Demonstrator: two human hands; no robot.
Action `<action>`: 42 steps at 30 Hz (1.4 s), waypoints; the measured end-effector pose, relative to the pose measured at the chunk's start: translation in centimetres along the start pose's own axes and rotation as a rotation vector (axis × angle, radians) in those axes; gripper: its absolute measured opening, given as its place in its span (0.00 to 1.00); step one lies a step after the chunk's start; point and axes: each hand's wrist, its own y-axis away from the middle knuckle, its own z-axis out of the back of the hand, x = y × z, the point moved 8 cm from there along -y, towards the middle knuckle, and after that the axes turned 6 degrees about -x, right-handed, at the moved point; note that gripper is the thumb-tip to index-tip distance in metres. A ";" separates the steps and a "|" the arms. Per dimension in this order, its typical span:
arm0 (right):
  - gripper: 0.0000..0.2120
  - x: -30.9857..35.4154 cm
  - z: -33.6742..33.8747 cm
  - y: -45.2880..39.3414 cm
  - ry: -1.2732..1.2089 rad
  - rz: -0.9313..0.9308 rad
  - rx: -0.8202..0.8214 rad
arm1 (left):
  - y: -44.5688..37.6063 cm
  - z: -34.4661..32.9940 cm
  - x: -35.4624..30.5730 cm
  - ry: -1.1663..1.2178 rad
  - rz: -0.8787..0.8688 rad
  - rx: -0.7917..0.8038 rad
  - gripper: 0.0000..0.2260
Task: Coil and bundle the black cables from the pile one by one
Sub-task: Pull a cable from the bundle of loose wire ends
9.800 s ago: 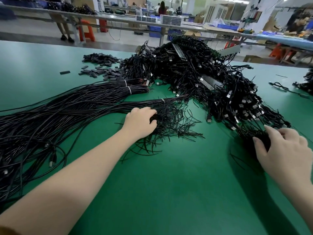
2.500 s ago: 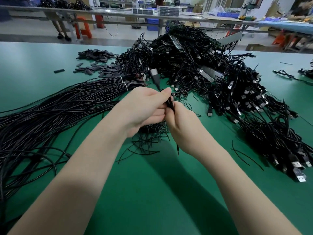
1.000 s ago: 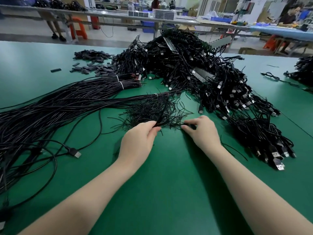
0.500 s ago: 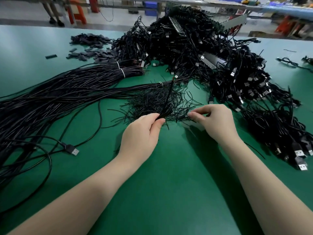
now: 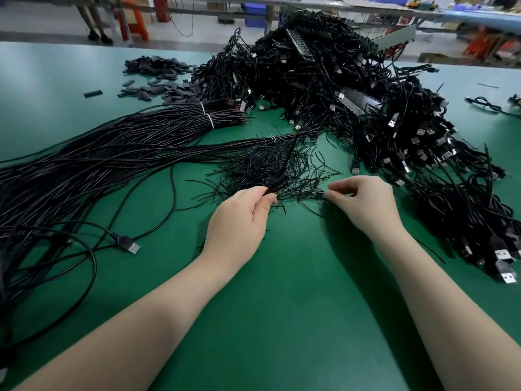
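On the green desk [image 5: 282,320], just this side of the tie pile [image 5: 265,167], the left hand [image 5: 239,221] pinches a bunch of thin black ties [image 5: 284,165] rising over that pile. The right hand [image 5: 363,204] pinches a single tie at the pile's right edge. This looks like fetching a tie; next, a cable must be drawn from the long cables [image 5: 84,165] left of the pile. Half a second ago the right hand's fingers were straighter. Bundled USB cables [image 5: 394,122] are heaped beyond.

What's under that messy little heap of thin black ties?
Around the tie heap only the green table shows. A tied cable bundle meets its far edge. Anything directly underneath is covered.
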 end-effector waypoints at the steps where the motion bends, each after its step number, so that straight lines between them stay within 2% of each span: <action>1: 0.11 0.2 -0.4 0.1 0.065 0.034 0.010 | 0.0 0.0 0.0 -0.001 -0.001 0.006 0.15; 3: 0.11 0.8 -1.2 0.6 0.188 0.120 0.028 | 0.0 -0.1 0.1 -0.007 0.000 0.014 0.16; 9: 0.07 2.5 -1.2 1.4 0.324 0.291 -0.070 | -0.1 -0.1 0.2 0.026 0.009 0.011 0.16; 13: 0.04 2.8 0.2 1.6 0.289 0.227 -0.187 | 0.0 -0.1 0.2 0.028 0.010 0.011 0.16; 17: 0.03 2.1 0.5 1.4 0.229 0.109 -0.154 | 0.0 0.1 0.3 0.041 0.024 0.004 0.16; 21: 0.07 2.3 0.7 1.2 0.178 0.128 -0.141 | 0.0 0.2 0.7 0.074 0.063 -0.003 0.16; 25: 0.10 3.5 2.0 1.4 0.106 0.156 -0.241 | -0.2 0.3 1.1 0.100 0.087 -0.024 0.15; 29: 0.08 6.4 1.8 1.9 0.112 0.351 -0.156 | -0.2 0.2 1.5 0.113 0.093 -0.046 0.15; 32: 0.08 9.1 1.2 3.2 0.223 0.519 -0.073 | -0.2 0.4 1.9 0.131 0.121 -0.086 0.13; 37: 0.12 11.5 -0.6 5.0 0.409 0.647 0.038 | -0.1 0.4 1.2 0.071 0.064 -0.086 0.12; 39: 0.11 12.4 -0.6 5.8 0.360 0.709 0.031 | 0.0 0.4 0.9 0.043 0.034 -0.088 0.14; 42: 0.08 13.2 0.3 6.5 0.270 0.755 -0.071 | 0.0 0.1 1.0 0.021 0.033 -0.059 0.13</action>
